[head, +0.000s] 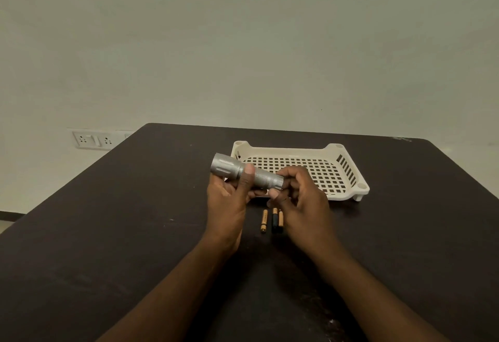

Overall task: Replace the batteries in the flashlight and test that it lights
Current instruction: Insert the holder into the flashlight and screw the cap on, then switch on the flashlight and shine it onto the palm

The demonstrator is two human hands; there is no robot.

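1. Flashlight (244, 172), head view: you hold the silver body off the table (108, 220), tilted, its wide head up and to the left of your fingers, its tail end down toward the right.
2. Your left hand (229, 196) grips the barrel, thumb laid across the top just behind the head, fingers curled underneath.
3. Your right hand (297, 193) has its fingers curled round the tail end; whether they hold a cap there, you cannot tell.
4. Three batteries (271, 220) lie on the table just below your fingertips, between your wrists; two touch, one lies slightly apart.
5. Beyond your right-hand fingers sits a white slotted tray (348, 177).
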